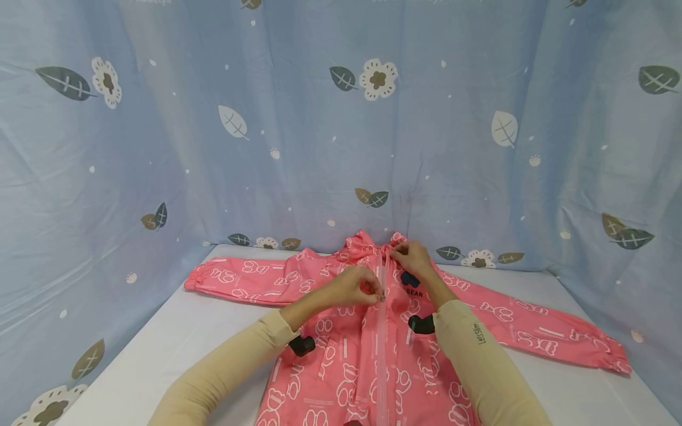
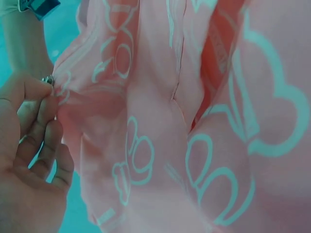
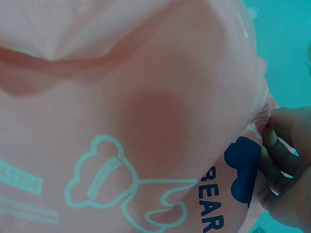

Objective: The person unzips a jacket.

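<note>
A pink jacket (image 1: 330,355) with white bear outlines lies front up, its sleeves spread to both sides and its collar at the far end. Down its middle runs a pale zipper (image 1: 381,367). My left hand (image 1: 357,287) pinches the small metal zipper pull (image 2: 47,79) at chest height, thumb against fingers. Higher up, near the collar (image 1: 362,245), my right hand (image 1: 412,258) pinches the front edge of the jacket. Just below that hand is a dark bear patch (image 3: 243,170) with BEAR lettering. The fabric lifts into folds between both hands.
The jacket lies on a white table (image 1: 213,331). A blue curtain (image 1: 298,148) printed with leaves and flowers stands behind and at both sides. Black wrist mounts (image 1: 302,345) hang under the forearms, close above the jacket.
</note>
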Demonstrator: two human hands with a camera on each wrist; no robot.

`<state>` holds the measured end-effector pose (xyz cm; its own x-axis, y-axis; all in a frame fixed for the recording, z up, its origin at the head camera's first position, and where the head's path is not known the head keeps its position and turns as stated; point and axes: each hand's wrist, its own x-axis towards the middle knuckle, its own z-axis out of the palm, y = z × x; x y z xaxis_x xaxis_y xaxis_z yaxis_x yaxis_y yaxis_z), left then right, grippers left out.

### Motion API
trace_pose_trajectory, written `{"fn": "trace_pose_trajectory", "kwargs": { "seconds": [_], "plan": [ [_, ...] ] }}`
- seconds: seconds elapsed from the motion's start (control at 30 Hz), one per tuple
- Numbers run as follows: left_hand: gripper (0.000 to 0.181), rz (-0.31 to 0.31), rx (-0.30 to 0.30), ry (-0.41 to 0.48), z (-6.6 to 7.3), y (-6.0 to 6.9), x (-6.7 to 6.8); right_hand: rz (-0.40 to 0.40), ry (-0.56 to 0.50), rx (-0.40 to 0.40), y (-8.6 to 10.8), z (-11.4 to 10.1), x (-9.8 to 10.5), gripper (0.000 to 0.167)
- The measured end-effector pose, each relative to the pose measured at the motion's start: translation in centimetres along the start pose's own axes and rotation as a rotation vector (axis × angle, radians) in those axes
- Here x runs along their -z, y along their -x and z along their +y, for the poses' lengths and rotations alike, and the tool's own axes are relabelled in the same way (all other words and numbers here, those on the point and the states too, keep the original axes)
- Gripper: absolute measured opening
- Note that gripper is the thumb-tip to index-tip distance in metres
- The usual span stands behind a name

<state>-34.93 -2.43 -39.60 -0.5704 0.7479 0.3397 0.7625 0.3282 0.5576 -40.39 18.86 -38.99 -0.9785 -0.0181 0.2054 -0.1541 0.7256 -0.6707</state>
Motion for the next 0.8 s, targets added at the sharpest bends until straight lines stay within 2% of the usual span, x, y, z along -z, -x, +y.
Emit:
{"fn": "trace_pose_trajectory", "kwargs": {
  "seconds": [0.33,0.67,0.8],
  "plan": [
    [0.005,0.008,0.001,0.065,0.8,1.0,-0.2,-0.01,0.004,0.016,-0.1,0.2,0.1,0.026],
    [0.005,0.023,-0.109,0.049,1.6,1.9,-0.4,-0.041,-0.02,-0.027,-0.2,0.3,0.3,0.026],
    [0.008,-0.01,-0.108,0.071,2.2,2.3,-0.4,-0.051,-0.017,-0.039,-0.1,0.1,0.6,0.026]
  ]
}}
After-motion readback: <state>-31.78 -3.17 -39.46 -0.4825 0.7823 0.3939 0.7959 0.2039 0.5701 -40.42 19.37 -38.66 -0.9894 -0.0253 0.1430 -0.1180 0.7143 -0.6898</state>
